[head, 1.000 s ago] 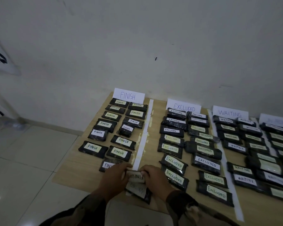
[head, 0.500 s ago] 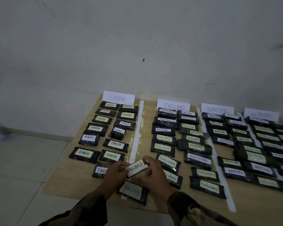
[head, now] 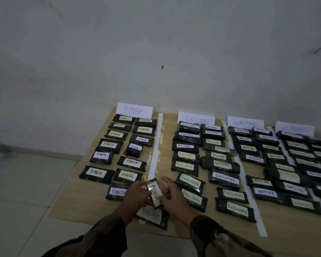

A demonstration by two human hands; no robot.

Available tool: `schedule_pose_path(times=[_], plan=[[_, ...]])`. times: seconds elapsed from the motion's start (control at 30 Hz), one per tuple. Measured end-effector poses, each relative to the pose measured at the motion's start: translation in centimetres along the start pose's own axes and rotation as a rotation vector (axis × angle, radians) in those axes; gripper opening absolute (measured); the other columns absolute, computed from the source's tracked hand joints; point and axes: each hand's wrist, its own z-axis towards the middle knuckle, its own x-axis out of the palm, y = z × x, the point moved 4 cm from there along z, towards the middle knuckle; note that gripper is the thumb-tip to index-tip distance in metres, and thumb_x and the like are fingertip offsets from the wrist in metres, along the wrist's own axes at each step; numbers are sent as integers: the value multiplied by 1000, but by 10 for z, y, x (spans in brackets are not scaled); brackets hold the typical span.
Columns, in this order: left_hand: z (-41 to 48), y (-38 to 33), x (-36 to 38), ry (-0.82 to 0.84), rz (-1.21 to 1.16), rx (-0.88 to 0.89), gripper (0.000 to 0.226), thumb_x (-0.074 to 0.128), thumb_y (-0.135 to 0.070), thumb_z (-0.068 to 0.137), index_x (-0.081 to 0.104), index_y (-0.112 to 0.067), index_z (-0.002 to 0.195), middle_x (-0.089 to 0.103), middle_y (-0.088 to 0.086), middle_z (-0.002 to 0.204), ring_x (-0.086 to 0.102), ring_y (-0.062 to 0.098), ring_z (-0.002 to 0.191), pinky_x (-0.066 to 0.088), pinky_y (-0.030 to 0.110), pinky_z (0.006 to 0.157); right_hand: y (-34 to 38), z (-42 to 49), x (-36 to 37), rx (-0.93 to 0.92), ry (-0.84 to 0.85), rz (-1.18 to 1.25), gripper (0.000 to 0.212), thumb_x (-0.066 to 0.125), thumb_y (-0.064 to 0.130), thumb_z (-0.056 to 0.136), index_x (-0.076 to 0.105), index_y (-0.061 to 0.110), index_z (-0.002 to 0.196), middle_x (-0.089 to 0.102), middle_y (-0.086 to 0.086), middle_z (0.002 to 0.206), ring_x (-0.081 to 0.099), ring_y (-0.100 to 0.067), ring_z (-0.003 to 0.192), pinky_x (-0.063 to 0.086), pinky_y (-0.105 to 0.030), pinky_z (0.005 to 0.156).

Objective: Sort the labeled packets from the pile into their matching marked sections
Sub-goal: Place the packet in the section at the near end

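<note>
While light was low, the fourth sign (head: 295, 128) at the far right of the desk (head: 93, 191) stayed unreadable, and the packets below it ran off the frame edge with blurred labels. Both forearms were cut by the bottom edge. Left hand (head: 137, 193) covered the last letters on the nearest FINISH packet on the desk (head: 117, 191). A WAITING packet (head: 152, 217) lay just under the hands, part hidden by them, label upside down to the camera.

Held packet (head: 154, 194) was dark, glossy wrap with a white label reading FINISH, turned end-on so the text ran down its length. It sat in the air between both hands, over the near end of the white tape strip (head: 155, 156) that bounds the FINISH section. Left hand pinched its left edge, fingers closed on it. Right hand (head: 171, 198) gripped the lower right with the thumb, index finger (head: 168, 181) stretched out straight, other fingers curled; contact on the back side not visible.

Relative to the FINISH sign (head: 134, 110): FINISH packets in two rough columns directly below it. EXCLUDED sign (head: 196, 118) and its packets to the right past the tape, WAITING sign (head: 245, 122) further right again.
</note>
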Motion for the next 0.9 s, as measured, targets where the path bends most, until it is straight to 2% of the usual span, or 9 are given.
schedule_pose_path(times=[0.07,0.13,0.27,0.33,0.43,0.57,0.63,0.7,0.9], plan=[[2,6,-3,-57,-74,-75,28,59,-1,86,51,-5,112,65,20,102,65,28,74,52,32,58,8,-3,5,-74,-49,-81,53,67,31,85,40,27,131,51,5,96,54,-4,82,50,-16,67],[5,11,-8,-80,-152,-123,28,59,-2,87,52,-3,115,64,22,106,64,30,80,51,30,52,13,-4,13,-150,-66,-214,52,69,44,82,45,24,123,51,2,107,56,-10,94,53,-23,74],[-2,13,-21,-111,-96,-35,21,60,-6,87,53,-8,107,65,10,92,65,20,72,48,22,47,23,1,23,-226,-67,-420,46,63,39,86,46,22,125,49,-1,114,51,-16,100,47,-25,78],[-8,12,-36,-208,96,128,21,62,-9,86,50,-17,101,60,-1,89,62,14,79,47,18,56,28,6,26,-255,-62,-493,48,62,38,86,45,21,129,50,-1,117,48,-17,105,41,-24,80],[-16,17,-59,-323,426,311,21,64,-19,84,54,-23,102,57,-6,93,59,13,90,49,23,72,35,14,36,-281,-27,-563,48,58,39,88,45,21,130,52,-1,119,45,-18,109,38,-24,81],[-24,38,-93,-433,786,435,38,66,-22,71,60,-17,108,62,2,102,61,21,91,51,32,71,48,24,54,-315,46,-612,49,60,37,84,46,22,129,52,0,121,46,-18,112,40,-27,88],[-30,48,-108,-473,928,421,46,71,-24,66,61,-17,110,63,4,109,61,24,98,51,35,72,54,29,65,-331,87,-621,52,61,36,84,45,20,131,50,-1,122,46,-18,113,41,-28,91],[-36,55,-120,-506,1006,359,50,72,-30,70,59,-19,117,60,4,121,56,23,112,49,38,84,61,32,77,-358,116,-626,51,61,33,84,46,19,130,48,-2,121,48,-18,112,42,-27,90],[-48,76,-143,-517,1062,324,54,65,-35,79,51,-22,129,49,1,137,42,21,129,39,40,103,80,39,119,-428,198,-642,55,61,33,86,44,13,134,41,-4,122,48,-19,113,46,-29,95]])
